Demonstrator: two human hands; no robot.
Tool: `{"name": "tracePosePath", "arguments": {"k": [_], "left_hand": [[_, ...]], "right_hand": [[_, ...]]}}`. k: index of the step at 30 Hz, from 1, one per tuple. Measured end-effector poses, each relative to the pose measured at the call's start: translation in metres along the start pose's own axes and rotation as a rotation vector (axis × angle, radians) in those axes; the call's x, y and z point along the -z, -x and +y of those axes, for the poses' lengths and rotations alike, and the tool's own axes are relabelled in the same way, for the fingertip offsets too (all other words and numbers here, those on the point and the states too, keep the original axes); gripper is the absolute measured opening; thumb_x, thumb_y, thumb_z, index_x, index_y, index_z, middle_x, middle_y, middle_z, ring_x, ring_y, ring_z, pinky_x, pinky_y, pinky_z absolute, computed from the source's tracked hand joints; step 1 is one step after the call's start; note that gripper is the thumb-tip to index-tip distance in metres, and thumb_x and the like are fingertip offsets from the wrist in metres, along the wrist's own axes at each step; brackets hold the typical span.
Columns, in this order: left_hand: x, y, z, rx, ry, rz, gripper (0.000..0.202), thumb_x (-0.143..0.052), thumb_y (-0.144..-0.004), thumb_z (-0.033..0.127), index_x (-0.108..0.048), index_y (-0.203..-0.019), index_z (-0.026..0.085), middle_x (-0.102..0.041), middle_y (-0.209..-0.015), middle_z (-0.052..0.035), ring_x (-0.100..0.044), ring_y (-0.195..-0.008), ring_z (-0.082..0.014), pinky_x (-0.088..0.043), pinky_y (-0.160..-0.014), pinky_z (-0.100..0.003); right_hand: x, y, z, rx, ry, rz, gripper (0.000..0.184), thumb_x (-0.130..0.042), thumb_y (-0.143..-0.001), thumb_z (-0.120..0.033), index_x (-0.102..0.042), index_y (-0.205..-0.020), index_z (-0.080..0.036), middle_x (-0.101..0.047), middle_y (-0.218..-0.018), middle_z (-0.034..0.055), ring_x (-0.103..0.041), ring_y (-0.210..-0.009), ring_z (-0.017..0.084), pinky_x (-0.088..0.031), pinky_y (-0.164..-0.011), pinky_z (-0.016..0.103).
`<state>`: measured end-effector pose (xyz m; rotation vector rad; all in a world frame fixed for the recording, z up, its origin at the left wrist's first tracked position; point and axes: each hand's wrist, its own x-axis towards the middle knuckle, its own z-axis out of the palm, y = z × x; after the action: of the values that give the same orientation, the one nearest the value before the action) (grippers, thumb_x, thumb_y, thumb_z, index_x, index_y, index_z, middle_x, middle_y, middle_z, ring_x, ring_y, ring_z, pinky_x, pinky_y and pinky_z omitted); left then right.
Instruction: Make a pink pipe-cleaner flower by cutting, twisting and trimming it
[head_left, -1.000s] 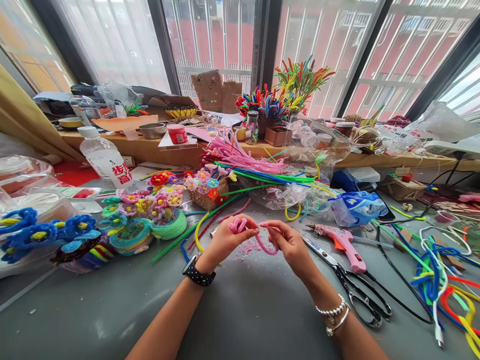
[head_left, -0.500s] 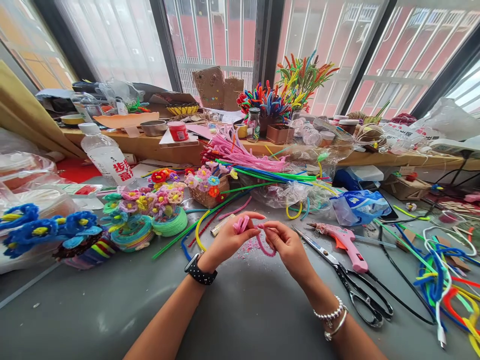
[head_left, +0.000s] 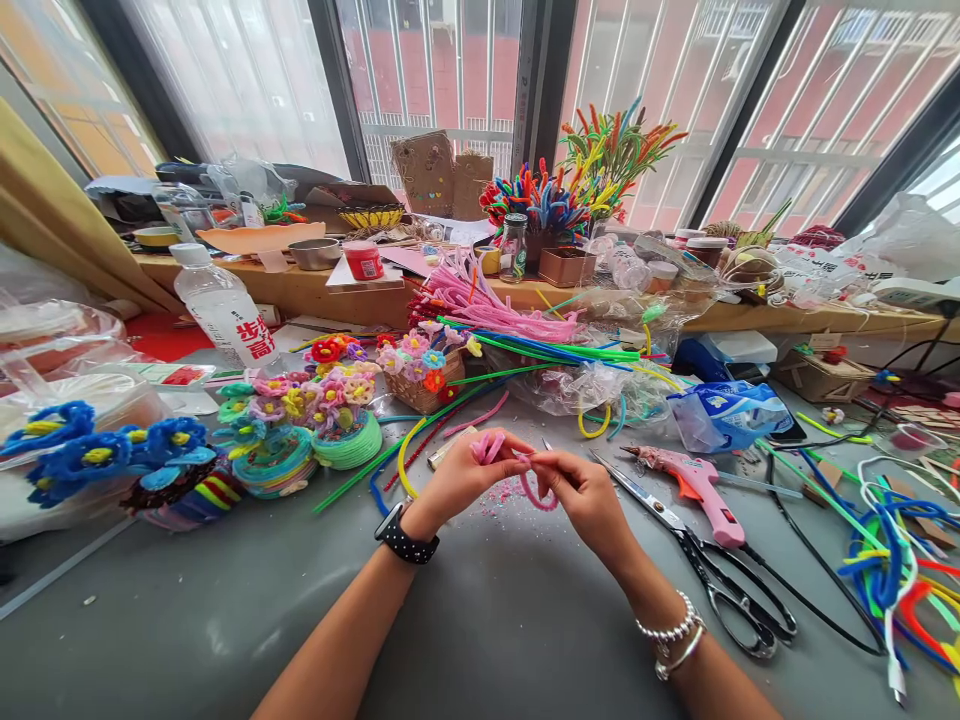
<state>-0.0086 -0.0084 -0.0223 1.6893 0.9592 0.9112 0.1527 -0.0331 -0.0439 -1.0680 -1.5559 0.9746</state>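
Note:
Over the middle of the grey table, both hands are closed on a pink pipe cleaner [head_left: 538,497]. My left hand [head_left: 474,472] pinches it, and pink loops stick up between thumb and fingers. The fingertips of my right hand [head_left: 576,487] grip it close to the left fingertips, while a curved length hangs below between the two hands. Scissors [head_left: 694,545] lie to the right of my right hand, partly open. Beyond them is a pink glue gun [head_left: 694,483]. How the pipe cleaner is bent inside my left hand is hidden.
Pipe-cleaner flowers in small pots [head_left: 349,440] stand at the left, near a water bottle [head_left: 225,310]. A bundle of pink pipe cleaners [head_left: 495,305] lies at the back. Tangled cables and coloured pipe cleaners [head_left: 874,560] cover the right side. A blue packet [head_left: 727,415] lies behind the glue gun.
The fingertips of both hands have drawn closer together on the pink pipe cleaner. The whole view has shifted slightly, so the table things sit a little further right.

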Motion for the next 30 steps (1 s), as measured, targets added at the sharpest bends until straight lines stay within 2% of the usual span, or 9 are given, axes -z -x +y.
{"name": "tracePosePath", "arguments": {"k": [3, 9, 17, 20, 24, 30], "left_hand": [[0.000, 0.000, 0.000, -0.006, 0.003, 0.007, 0.019, -0.061, -0.070, 0.029, -0.063, -0.080, 0.013, -0.065, -0.078, -0.0049, -0.058, -0.074, -0.0153, -0.044, -0.069, -0.025], [-0.001, -0.001, 0.001, -0.016, -0.037, 0.085, 0.022, -0.062, -0.068, 0.033, -0.061, -0.076, 0.012, -0.063, -0.073, -0.0038, -0.056, -0.069, -0.0144, -0.043, -0.064, -0.025], [0.001, 0.000, 0.004, -0.007, -0.062, 0.076, 0.021, -0.059, -0.069, 0.035, -0.058, -0.068, 0.013, -0.056, -0.064, 0.0000, -0.049, -0.060, -0.0106, -0.038, -0.056, -0.021], [0.001, -0.001, 0.002, -0.023, -0.083, 0.143, 0.020, -0.059, -0.069, 0.034, -0.057, -0.067, 0.014, -0.057, -0.063, -0.0003, -0.050, -0.061, -0.0118, -0.039, -0.058, -0.022], [0.003, -0.002, 0.003, -0.038, -0.084, 0.264, 0.019, -0.059, -0.070, 0.033, -0.058, -0.066, 0.014, -0.057, -0.065, -0.0011, -0.051, -0.063, -0.0125, -0.041, -0.060, -0.023], [0.003, -0.003, 0.003, -0.006, -0.106, 0.288, 0.018, -0.060, -0.069, 0.030, -0.058, -0.063, 0.014, -0.058, -0.064, -0.0006, -0.051, -0.061, -0.0120, -0.040, -0.060, -0.022]], "right_hand": [[-0.001, 0.000, 0.000, -0.013, 0.002, -0.011, 0.021, -0.052, -0.077, -0.032, -0.067, -0.079, -0.016, -0.052, -0.051, -0.0018, -0.043, -0.048, 0.010, -0.034, -0.048, 0.022], [-0.005, 0.002, 0.000, -0.013, 0.059, 0.028, 0.023, -0.050, -0.079, -0.032, -0.064, -0.082, -0.015, -0.052, -0.053, -0.0013, -0.045, -0.048, 0.010, -0.035, -0.047, 0.021], [-0.007, 0.003, -0.001, 0.005, 0.128, -0.010, 0.027, -0.045, -0.082, -0.034, -0.063, -0.082, -0.015, -0.055, -0.053, -0.0008, -0.046, -0.047, 0.010, -0.036, -0.046, 0.020], [-0.005, 0.002, -0.005, 0.034, 0.244, -0.021, 0.028, -0.049, -0.080, -0.038, -0.063, -0.090, -0.016, -0.061, -0.064, 0.0015, -0.048, -0.050, 0.011, -0.038, -0.049, 0.021], [0.000, 0.001, -0.009, 0.168, 0.491, -0.041, 0.047, -0.063, -0.067, -0.044, -0.057, -0.102, -0.014, -0.062, -0.078, 0.0049, -0.051, -0.059, 0.014, -0.042, -0.058, 0.025], [0.002, 0.002, 0.002, 0.260, 0.669, -0.029, 0.028, -0.048, -0.082, -0.031, -0.058, -0.102, -0.013, -0.062, -0.073, 0.0052, -0.056, -0.062, 0.016, -0.044, -0.060, 0.027]]}}
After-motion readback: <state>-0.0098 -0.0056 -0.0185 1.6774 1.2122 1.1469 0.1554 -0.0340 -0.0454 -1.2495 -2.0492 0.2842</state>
